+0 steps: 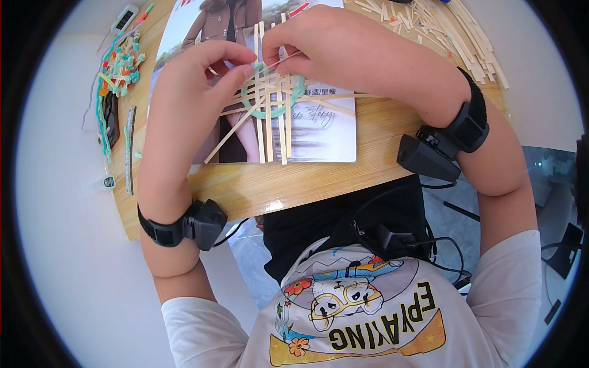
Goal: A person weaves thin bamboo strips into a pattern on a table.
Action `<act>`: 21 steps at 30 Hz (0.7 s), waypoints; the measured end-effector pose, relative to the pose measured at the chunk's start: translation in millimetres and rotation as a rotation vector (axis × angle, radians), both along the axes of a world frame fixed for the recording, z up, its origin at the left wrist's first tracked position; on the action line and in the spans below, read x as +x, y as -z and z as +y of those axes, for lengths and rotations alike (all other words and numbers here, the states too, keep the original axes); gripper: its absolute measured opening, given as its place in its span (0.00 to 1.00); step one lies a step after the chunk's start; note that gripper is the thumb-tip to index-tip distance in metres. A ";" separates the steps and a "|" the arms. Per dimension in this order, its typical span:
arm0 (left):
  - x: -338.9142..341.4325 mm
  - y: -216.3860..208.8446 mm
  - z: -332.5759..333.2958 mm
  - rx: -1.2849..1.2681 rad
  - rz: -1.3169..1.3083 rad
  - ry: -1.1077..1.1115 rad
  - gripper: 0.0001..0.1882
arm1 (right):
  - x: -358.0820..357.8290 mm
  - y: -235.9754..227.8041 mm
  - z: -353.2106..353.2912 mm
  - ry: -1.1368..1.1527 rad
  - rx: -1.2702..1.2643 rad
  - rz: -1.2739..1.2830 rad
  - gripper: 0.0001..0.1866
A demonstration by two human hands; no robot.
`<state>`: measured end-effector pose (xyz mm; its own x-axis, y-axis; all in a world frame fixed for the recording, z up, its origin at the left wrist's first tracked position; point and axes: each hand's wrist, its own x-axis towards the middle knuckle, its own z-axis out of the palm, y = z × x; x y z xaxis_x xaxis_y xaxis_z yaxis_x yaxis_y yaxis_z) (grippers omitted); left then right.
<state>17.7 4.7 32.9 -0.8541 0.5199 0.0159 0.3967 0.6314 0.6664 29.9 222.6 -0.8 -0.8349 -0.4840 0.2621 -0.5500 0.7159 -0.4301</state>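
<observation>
A pale green ring lies on a magazine, with several thin wooden strips crossing over and through it in a loose lattice. At the ring's upper left edge, the thumb and forefinger of my left hand are pinched close together on it. My right hand is above the ring's upper right side, its thumb and forefinger closed on a thin pale strip that slants down toward the left fingertips. Part of the ring's top is hidden by my fingers.
Beneath the work lies a magazine on the wooden table. Loose wooden strips are heaped at the far right. Colourful fuzzy cords and a ruler lie at the left edge. A small white device stands at far left.
</observation>
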 end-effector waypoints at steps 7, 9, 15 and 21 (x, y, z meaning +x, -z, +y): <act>-3.2 6.8 0.4 -0.086 0.340 0.191 0.09 | -1.0 -1.3 -1.7 -0.005 0.034 -0.009 0.08; -5.7 9.0 1.1 -0.096 0.362 0.207 0.08 | -0.6 -0.9 -1.7 0.005 0.038 -0.002 0.08; -7.6 14.0 6.2 -0.095 0.393 0.165 0.08 | 0.3 -3.0 -1.6 0.023 0.053 -0.015 0.08; -8.8 18.2 7.0 -0.091 0.385 0.105 0.08 | 0.6 -4.4 -2.6 0.021 0.057 -0.037 0.08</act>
